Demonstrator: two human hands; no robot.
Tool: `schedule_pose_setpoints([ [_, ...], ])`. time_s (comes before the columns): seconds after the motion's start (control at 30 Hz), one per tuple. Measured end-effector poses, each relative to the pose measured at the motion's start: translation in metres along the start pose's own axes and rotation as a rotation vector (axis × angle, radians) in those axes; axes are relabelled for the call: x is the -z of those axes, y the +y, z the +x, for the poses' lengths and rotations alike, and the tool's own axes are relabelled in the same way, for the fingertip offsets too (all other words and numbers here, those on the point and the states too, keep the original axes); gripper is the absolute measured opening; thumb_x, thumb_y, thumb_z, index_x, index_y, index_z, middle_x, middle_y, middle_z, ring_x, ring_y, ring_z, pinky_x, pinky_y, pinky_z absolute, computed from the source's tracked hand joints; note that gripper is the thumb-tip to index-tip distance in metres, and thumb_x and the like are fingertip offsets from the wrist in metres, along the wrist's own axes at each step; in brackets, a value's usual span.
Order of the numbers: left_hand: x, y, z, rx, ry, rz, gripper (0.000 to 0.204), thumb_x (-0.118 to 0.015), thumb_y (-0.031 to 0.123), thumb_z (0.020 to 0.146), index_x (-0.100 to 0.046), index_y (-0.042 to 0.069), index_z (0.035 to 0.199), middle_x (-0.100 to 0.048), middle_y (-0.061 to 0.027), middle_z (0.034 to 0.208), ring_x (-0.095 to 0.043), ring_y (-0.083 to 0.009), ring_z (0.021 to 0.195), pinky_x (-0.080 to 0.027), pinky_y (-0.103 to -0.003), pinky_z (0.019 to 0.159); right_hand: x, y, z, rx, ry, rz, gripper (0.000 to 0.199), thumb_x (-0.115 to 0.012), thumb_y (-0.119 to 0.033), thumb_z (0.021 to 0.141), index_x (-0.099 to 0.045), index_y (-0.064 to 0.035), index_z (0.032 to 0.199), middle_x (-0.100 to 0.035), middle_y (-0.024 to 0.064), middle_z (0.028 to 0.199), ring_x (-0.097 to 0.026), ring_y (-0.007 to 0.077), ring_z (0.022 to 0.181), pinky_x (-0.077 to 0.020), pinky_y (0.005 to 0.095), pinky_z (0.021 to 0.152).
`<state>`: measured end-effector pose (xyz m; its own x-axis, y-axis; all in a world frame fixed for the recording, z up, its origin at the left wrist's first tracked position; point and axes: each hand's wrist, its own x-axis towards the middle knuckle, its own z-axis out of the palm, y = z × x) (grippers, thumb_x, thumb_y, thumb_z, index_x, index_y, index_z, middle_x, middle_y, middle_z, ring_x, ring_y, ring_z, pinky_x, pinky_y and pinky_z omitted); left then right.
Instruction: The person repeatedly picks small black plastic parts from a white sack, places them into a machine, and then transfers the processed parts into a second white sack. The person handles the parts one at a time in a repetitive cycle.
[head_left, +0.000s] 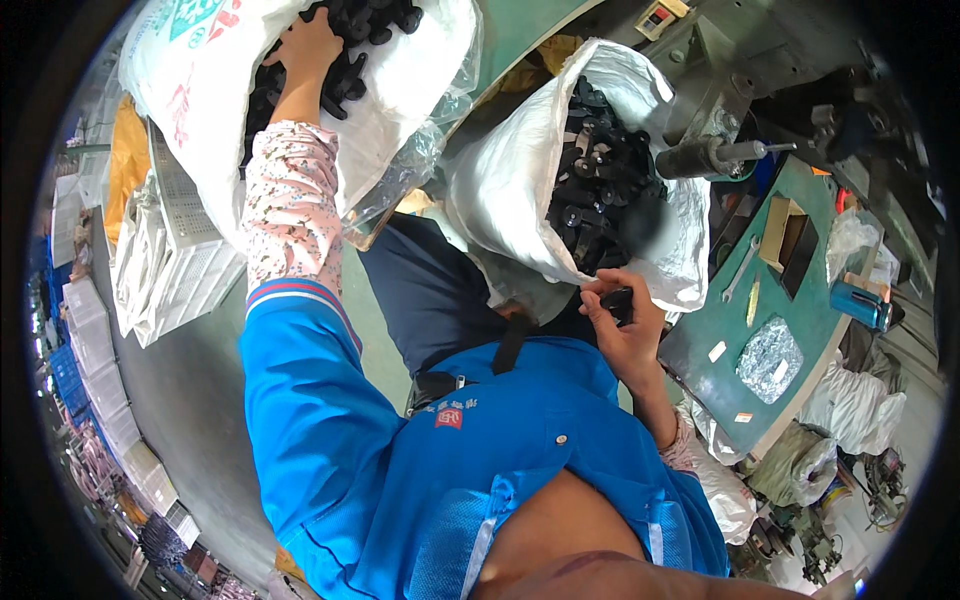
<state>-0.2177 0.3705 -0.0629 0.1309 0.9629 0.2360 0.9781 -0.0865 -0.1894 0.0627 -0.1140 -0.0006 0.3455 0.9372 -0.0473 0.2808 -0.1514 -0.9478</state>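
My left hand [308, 45] reaches into a white woven sack [215, 120] at the upper left. Its visible fingers look spread over the black plastic parts [345, 85] inside, and some fingertips are hidden. In front of my body, my right hand [630, 325] is closed around a small black part [618, 304], mostly covered by the fingers. Just beyond that hand, a second white woven sack [500, 190] gapes toward me. Many similar black parts [595, 165], some with shiny metal bits, fill it.
A machine with a metal spindle [740, 152] juts in beside the right sack. On the green bench [700, 345] lie a wrench [740, 270], an open cardboard box [785, 235], a clear plastic bag [770, 360] and a blue object [860, 305]. White plastic crates [190, 280] stand at left.
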Motion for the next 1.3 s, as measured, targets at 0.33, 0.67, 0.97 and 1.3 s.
schedule_pose_setpoints([
  [0.33,0.034,0.012,-0.088,-0.101,0.152,-0.229,0.05,-0.068,0.02,0.075,-0.051,0.02,0.122,-0.044,-0.0152,0.128,-0.042,-0.0438,0.118,-0.052,-0.049,0.081,-0.011,-0.001,-0.01,0.083,-0.077,0.031,0.027,-0.069,-0.006,0.083,-0.057,-0.0012,0.107,-0.069,0.0095,0.089,-0.064,0.0105,0.073,-0.0498,0.0227,0.065],
  [0.67,0.048,-0.018,-0.127,-0.16,0.227,-0.757,0.041,-0.069,0.017,0.07,-0.061,0.011,0.109,-0.061,-0.0139,0.102,-0.058,-0.0319,0.097,-0.049,-0.04,0.08,-0.008,-0.01,-0.021,-0.143,-0.212,0.192,0.028,-0.068,-0.007,0.084,-0.054,-0.0032,0.109,-0.066,0.0078,0.085,-0.062,0.01,0.071,-0.0479,0.0237,0.061],
  [0.97,0.014,-0.051,-0.098,0.559,-0.081,-2.831,0.032,-0.053,0.014,0.092,-0.047,-0.012,0.11,-0.057,-0.026,0.1,-0.06,-0.038,0.093,-0.055,-0.05,0.083,-0.012,-0.006,-0.025,-0.239,-0.174,0.735,0.019,-0.054,-0.017,0.095,-0.052,-0.0022,0.107,-0.062,0.0076,0.091,-0.058,0.0104,0.075,-0.0475,0.025,0.068],
  [1.3,0.093,0.044,-0.194,0.251,-0.644,-2.67,0.032,-0.057,0.02,0.09,-0.046,0.011,0.118,-0.058,-0.0244,0.108,-0.061,-0.0334,0.097,-0.057,-0.041,0.078,-0.002,-0.012,0.001,0.227,-0.123,0.178,0.023,-0.052,0.001,0.091,-0.056,0.0002,0.113,-0.059,0.0122,0.105,-0.061,0.0164,0.089,-0.0466,0.0254,0.077],
])
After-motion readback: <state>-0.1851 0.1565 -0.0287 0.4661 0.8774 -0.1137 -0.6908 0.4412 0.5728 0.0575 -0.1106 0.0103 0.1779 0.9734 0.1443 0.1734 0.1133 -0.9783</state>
